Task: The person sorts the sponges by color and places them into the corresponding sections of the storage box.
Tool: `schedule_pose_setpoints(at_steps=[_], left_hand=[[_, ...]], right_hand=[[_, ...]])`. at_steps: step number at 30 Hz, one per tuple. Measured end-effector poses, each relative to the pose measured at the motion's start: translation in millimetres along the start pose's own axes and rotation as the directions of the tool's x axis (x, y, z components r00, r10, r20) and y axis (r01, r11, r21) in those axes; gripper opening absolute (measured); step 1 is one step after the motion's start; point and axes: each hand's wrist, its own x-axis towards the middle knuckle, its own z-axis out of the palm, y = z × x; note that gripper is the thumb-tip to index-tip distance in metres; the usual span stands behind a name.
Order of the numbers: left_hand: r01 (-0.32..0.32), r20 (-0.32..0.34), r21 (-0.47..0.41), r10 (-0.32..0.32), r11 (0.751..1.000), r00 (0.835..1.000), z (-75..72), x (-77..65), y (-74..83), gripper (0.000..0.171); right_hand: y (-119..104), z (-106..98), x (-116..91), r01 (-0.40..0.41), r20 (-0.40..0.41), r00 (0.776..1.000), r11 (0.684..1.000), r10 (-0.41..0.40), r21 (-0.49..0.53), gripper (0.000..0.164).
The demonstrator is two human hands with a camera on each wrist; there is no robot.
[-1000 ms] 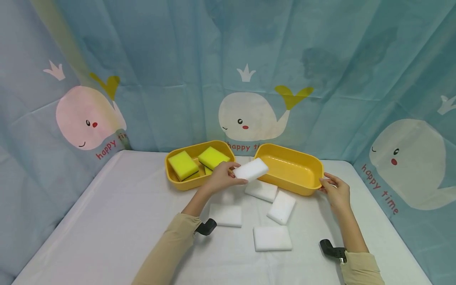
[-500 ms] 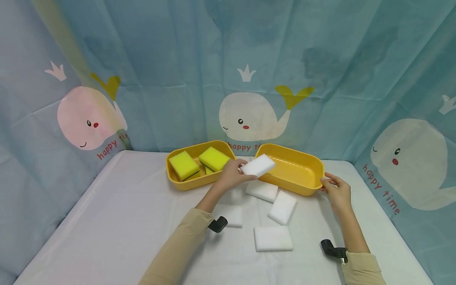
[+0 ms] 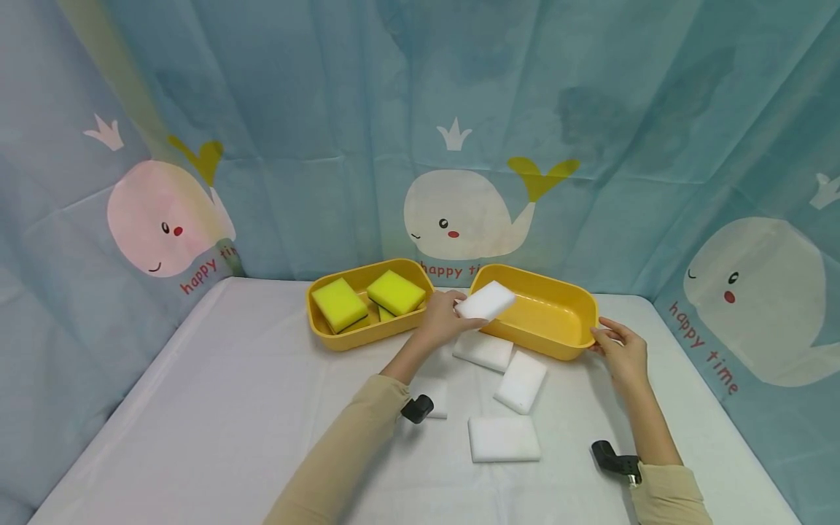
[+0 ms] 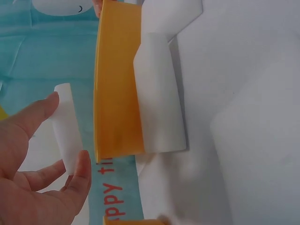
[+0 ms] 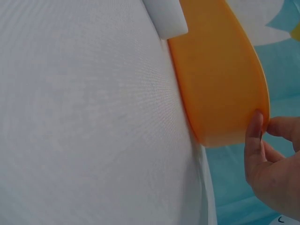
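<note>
My left hand (image 3: 441, 321) pinches a white sponge (image 3: 487, 300) between thumb and fingers, above the left end of the right-hand yellow tray (image 3: 545, 313). In the left wrist view this sponge (image 4: 68, 126) appears edge-on, beside the tray's outer wall (image 4: 117, 84). My right hand (image 3: 622, 354) grips that tray's right end at the rim; in the right wrist view its thumb and fingers (image 5: 255, 126) pinch the edge. No sponge lies inside this tray. Two white sponges (image 3: 483, 351) (image 3: 521, 382) lie just in front of it on the white cloth.
Another yellow tray (image 3: 364, 335) stands at the back left, holding several yellow sponges (image 3: 340, 304) with dark undersides. Nearer on the table lie a white sponge (image 3: 504, 439) and one partly hidden by the left forearm (image 3: 438, 399). A blue whale-print curtain (image 3: 295, 204) hangs behind.
My left hand has carried the white sponge rightward and slightly back, from between the trays to over the right tray. My right hand has stayed at the tray's end.
</note>
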Motion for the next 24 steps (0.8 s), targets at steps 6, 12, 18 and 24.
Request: schedule_pose_setpoints(at_steps=[6,12,18,24], left_hand=[[0.046,-0.018,0.039,-0.045,0.998,0.999,12.6,5.0,7.9,0.070],[0.066,-0.036,0.036,-0.065,0.997,0.997,24.2,11.1,16.4,0.073],[0.060,-0.057,0.030,-0.058,0.998,0.997,31.3,19.9,19.1,0.073],[0.096,-0.078,0.028,-0.094,0.995,0.993,36.4,28.2,24.7,0.071]], right_hand=[[1,0,0,0.001,-0.003,1.000,1.000,-0.001,-0.005,0.051],[3,-1,1,-0.003,-0.008,1.000,1.000,0.003,-0.002,0.051],[2,0,1,-0.009,0.004,1.000,1.000,0.009,0.000,0.053],[-1,1,-1,-0.004,-0.002,1.000,1.000,0.004,-0.002,0.052]])
